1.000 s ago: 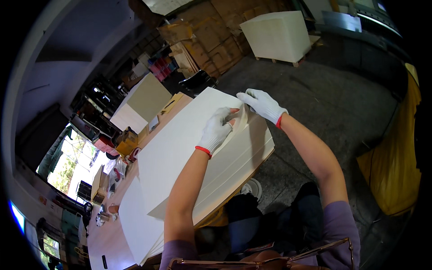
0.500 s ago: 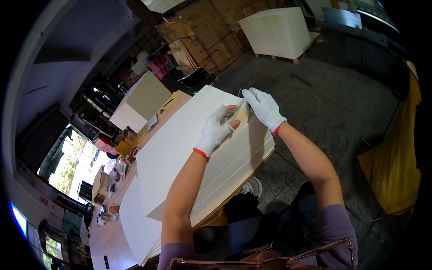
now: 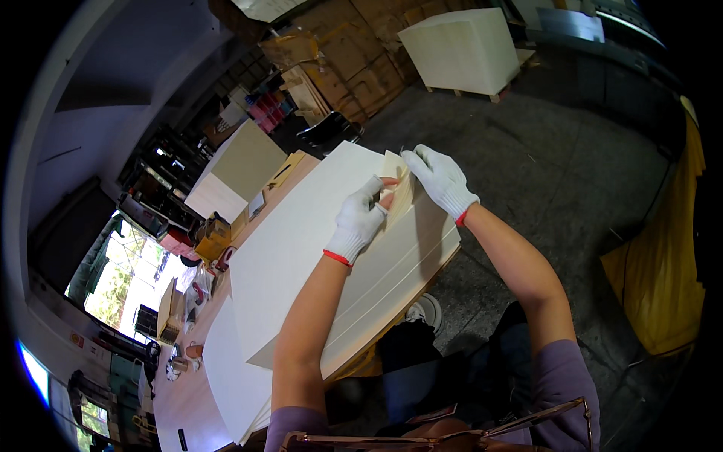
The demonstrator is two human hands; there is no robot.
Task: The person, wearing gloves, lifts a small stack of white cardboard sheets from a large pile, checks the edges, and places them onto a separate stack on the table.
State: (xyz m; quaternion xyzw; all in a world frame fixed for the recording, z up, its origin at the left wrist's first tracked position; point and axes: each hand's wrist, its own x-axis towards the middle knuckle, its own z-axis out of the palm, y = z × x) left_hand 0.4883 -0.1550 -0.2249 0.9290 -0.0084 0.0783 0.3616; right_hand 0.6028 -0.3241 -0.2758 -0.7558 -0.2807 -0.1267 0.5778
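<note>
Easing the bent sheet corners evenly seems best, as they rise between the left hand, its grip spread apart atop the white stack, and the right hand, whose closure I cannot tell.

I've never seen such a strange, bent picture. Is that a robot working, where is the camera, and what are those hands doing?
No robot here: these are a person's own hands in white gloves with red cuffs. A wide fisheye camera worn on the head looks down, so straight edges curve. A thick stack of large white sheets lies on the table. The left hand, a couple of its fingertips bare, is at some bent-up sheets along the stack's edge; the right hand is at their far corner. How firmly either hand grips is hard to tell.
</note>
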